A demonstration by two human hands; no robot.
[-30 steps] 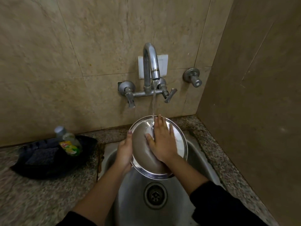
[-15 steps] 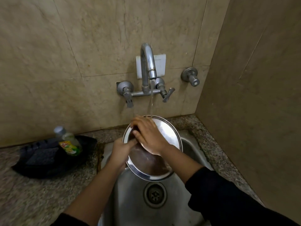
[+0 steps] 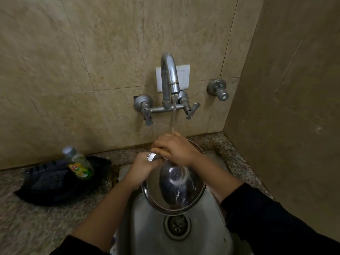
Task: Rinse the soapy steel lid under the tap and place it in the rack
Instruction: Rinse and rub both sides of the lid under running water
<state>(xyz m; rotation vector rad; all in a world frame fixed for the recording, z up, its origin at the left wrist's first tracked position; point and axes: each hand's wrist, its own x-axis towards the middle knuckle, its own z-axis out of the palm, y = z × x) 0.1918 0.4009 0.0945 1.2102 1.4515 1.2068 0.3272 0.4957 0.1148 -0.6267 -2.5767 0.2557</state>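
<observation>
The round steel lid is held tilted over the steel sink, below the running tap. A thin stream of water falls onto my right hand, which grips the lid's far rim from above. My left hand holds the lid's left edge. Water pools and runs down the lid's shiny face. No rack is in view.
A black tray with a dish-soap bottle lies on the granite counter at left. Tap handles and a separate valve stick out of the tiled wall. The drain sits below the lid. A side wall closes in at right.
My right hand slid from the lid's face up to its far rim. The lid tipped lower toward me, showing more of its wet face.
</observation>
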